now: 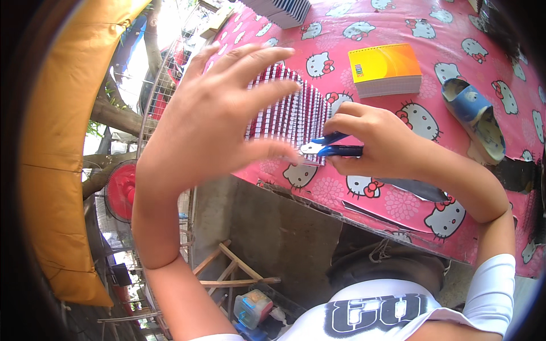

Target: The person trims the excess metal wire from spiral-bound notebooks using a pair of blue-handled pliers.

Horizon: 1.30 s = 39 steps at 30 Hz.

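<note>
My left hand (213, 113) is raised over the left side of a stack of small notebooks (290, 108), its fingers spread and nothing held. Rows of red and white stripes, like coil-bound edges, run along the stack. My right hand (372, 139) is closed around a blue two-handled tool (341, 150) that looks like pliers or snips. Its working end points left, at the stack's near right corner. The exact shape of the tips cannot be made out. Part of the stack is hidden behind my left hand.
The table has a pink cloth (392, 108) printed with cartoon cats. A yellow-orange notepad stack (385, 65) stands beyond my right hand, a blue slipper (475, 116) to the right, another striped stack (278, 11) at the back. A red fan (120, 190) is at the left.
</note>
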### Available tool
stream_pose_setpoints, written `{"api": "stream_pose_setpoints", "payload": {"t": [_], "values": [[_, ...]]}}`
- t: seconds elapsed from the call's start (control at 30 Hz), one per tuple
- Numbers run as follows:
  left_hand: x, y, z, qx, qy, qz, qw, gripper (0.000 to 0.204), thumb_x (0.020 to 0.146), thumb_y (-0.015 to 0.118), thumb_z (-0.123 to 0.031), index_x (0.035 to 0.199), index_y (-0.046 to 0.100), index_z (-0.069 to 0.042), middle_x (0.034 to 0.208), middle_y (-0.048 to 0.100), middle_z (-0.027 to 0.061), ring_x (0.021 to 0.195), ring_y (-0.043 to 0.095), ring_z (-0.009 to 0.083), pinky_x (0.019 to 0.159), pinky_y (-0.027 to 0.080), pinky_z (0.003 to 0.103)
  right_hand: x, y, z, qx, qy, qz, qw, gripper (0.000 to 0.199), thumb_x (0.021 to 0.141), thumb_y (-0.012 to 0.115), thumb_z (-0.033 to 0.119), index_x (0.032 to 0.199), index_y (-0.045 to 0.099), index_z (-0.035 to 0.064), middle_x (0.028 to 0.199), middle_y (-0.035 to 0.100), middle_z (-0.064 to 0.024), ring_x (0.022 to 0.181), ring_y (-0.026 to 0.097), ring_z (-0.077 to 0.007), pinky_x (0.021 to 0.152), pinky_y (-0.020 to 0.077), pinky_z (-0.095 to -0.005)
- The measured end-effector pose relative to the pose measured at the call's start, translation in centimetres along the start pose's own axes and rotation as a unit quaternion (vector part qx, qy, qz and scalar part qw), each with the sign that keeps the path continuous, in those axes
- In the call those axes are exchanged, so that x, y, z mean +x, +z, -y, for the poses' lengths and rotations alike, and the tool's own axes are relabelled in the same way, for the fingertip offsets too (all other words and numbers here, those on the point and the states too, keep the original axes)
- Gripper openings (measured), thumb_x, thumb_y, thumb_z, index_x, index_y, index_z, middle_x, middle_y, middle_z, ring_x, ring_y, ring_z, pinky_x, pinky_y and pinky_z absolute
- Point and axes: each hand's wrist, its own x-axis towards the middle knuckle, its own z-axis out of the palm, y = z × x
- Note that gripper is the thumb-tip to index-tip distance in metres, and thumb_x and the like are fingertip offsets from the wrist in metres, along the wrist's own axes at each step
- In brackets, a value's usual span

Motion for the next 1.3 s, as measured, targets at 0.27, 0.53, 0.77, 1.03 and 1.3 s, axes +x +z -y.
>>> {"api": "stream_pose_setpoints", "payload": {"t": [0.27,0.53,0.77,1.03,1.3], "values": [[-1.6,3.0,-0.2,0.125,0.050,0.197,0.971,0.059,0.063,0.079,-0.015,0.120,0.064,-0.017,0.137,0.053,-0.0005,0.135,0.039,0.0211,0.113,0.022,0.058,0.6,1.7,-0.7,-0.120,-0.110,-0.107,0.981,0.040,0.072,0.076,0.030,0.100,0.058,0.0074,0.098,0.057,-0.0109,0.095,0.059,-0.0295,0.082,0.0447,-0.0427],[-1.8,3.3,-0.3,0.097,0.043,0.171,0.980,0.052,0.067,0.076,-0.011,0.117,0.065,-0.012,0.129,0.059,-0.0005,0.131,0.045,0.0208,0.111,0.022,0.061,1.3,1.7,-0.4,-0.147,-0.128,-0.112,0.974,0.046,0.069,0.080,0.025,0.106,0.060,0.0067,0.103,0.058,-0.0109,0.095,0.057,-0.0304,0.083,0.0466,-0.0415],[-1.8,3.6,-0.5,0.120,0.056,0.152,0.979,0.045,0.070,0.073,-0.008,0.113,0.067,-0.016,0.128,0.061,-0.0016,0.130,0.047,0.0194,0.109,0.025,0.061,3.3,0.4,-1.5,0.347,0.314,0.213,0.858,0.051,0.080,0.073,0.049,0.088,0.071,-0.0015,0.069,0.065,-0.0117,0.072,0.066,-0.0163,0.064,0.0514,-0.0350],[-2.0,3.7,-0.6,0.097,0.042,0.134,0.985,0.039,0.070,0.072,-0.005,0.107,0.071,-0.018,0.123,0.064,-0.0029,0.129,0.048,0.0198,0.109,0.024,0.061,0.8,0.7,-0.5,-0.036,-0.069,-0.049,0.996,0.045,0.073,0.076,0.029,0.104,0.057,0.0031,0.102,0.056,-0.0143,0.099,0.056,-0.0331,0.085,0.0442,-0.0459],[-1.6,3.7,-0.6,0.094,0.049,0.143,0.984,0.040,0.070,0.072,-0.007,0.109,0.070,-0.016,0.125,0.063,-0.0021,0.130,0.047,0.0200,0.110,0.022,0.061,3.2,-0.2,-1.2,0.172,0.208,0.129,0.954,0.040,0.075,0.081,0.036,0.076,0.069,-0.0018,0.065,0.064,-0.0067,0.047,0.056,-0.0151,0.045,0.0439,-0.0324]]}}
